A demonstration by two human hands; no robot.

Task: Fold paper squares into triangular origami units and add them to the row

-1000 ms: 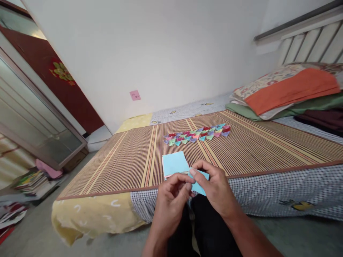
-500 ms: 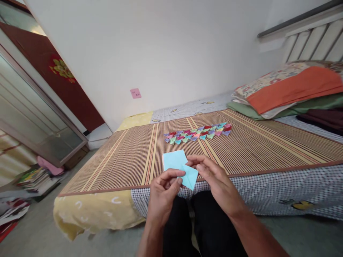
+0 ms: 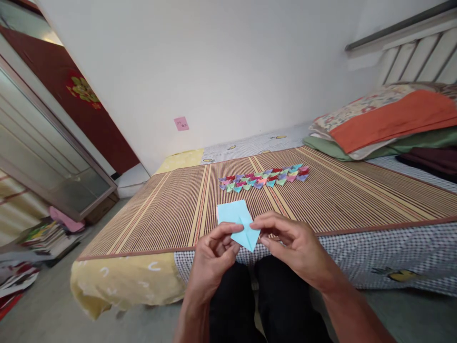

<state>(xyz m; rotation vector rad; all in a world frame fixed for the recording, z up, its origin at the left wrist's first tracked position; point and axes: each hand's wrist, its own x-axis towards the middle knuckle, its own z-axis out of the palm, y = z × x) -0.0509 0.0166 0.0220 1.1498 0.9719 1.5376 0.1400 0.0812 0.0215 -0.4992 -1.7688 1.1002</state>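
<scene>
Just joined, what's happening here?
A seated person holds a partly folded light blue paper between the left hand and right hand. Just behind it, a stack of square paper lies on the striped mat. Farther back, small multicolored folded pieces sit in rows.

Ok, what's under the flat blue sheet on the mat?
Under the flat blue sheet, a pinkish edge shows at left, then the striped mat. The left hand and folded paper hide the sheet's near edge; anything else is covered.
</scene>
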